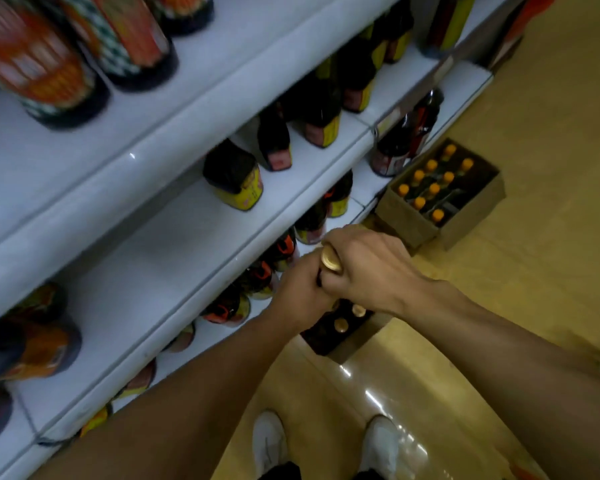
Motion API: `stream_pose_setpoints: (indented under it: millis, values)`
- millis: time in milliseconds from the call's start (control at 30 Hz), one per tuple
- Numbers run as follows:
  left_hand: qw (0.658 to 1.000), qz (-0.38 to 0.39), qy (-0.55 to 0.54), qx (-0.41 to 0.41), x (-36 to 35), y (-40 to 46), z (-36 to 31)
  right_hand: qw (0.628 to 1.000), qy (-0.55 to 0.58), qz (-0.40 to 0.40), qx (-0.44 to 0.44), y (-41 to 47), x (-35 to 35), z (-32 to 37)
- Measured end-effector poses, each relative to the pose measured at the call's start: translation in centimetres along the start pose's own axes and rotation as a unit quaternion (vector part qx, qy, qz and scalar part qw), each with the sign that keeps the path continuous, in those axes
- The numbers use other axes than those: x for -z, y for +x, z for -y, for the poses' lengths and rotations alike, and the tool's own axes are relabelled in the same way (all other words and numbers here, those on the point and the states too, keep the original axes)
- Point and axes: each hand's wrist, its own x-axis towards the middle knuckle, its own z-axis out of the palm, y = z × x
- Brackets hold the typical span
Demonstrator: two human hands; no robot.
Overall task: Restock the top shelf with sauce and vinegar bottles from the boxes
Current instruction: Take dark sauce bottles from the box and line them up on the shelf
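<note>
Setting: shop aisle with a glossy yellow floor (551, 237) and white shelves (174, 140) rising on the person's left, seen from above; two white shoes (269, 441) show at the bottom.
Top shelf: blurred bottles with orange labels (39, 64) stand near its front edge, with bare space beside them.
Boxes: an open box (347, 337) sits on the floor below the hands, two gold caps showing inside; a second box of orange-capped bottles (440, 192) sits farther along, against the shelf base.
Bottle in hand: a gold-capped bottle (330, 259) is held above the near box, probably just lifted for shelving; its body is hidden.
Right hand (368, 268): curled around the bottle's neck just under the cap.
Left hand (300, 296): fingers bent against the same bottle from the other side, likely steadying it; the exact grasp is hidden.
</note>
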Motion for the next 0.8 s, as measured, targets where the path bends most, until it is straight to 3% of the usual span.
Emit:
stream_pose_setpoints:
  millis: [533, 800]
  values:
    - [0.985, -0.086, -0.046, -0.146, 14.2, -1.1, -25.8, 0.978, 0.095, -0.18, 0.043, -0.7, 29.2, 6.5]
    - [0.971, -0.122, -0.055, -0.199, 19.4, -4.1, -36.1, 0.954, 0.142, -0.246, 0.095, -2.0, 40.1, 10.0]
